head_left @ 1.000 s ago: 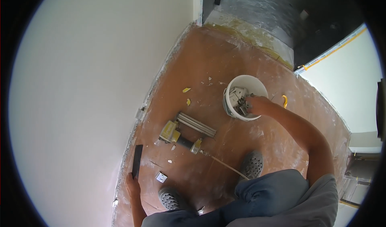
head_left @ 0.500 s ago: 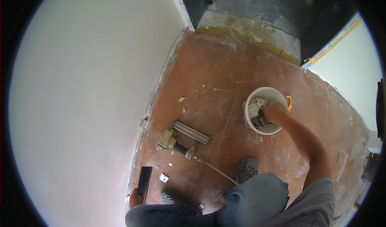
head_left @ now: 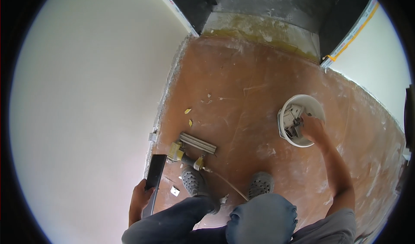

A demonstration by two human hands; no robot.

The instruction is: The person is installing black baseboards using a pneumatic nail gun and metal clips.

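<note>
At the lower left, my left hand (head_left: 139,197) is closed around a long, flat black strip (head_left: 156,171) with a grey side, held tilted beside the white wall. My right hand (head_left: 312,127) reaches down into a white bucket (head_left: 320,106) on the right. Its fingers are bent together among small white plates (head_left: 291,116) and dark metal pieces; what they grip, if anything, is too small to make out. A yellow and black nail gun (head_left: 175,151) lies on the floor near the black strip, with an air hose (head_left: 228,184) running from it toward my legs.
My grey clogs (head_left: 261,184) stand on the dusty brown floor (head_left: 225,84), one close to the nail gun. Yellow scraps (head_left: 188,111) and a small white piece (head_left: 175,191) lie about. A wall outlet box (head_left: 152,136) juts out low on the left. A doorway (head_left: 263,30) opens at the far end.
My left hand has brought the black strip up and further into view. My right hand stays in the bucket, its fingers shifted among the pieces. My left foot has moved forward, beside the nail gun.
</note>
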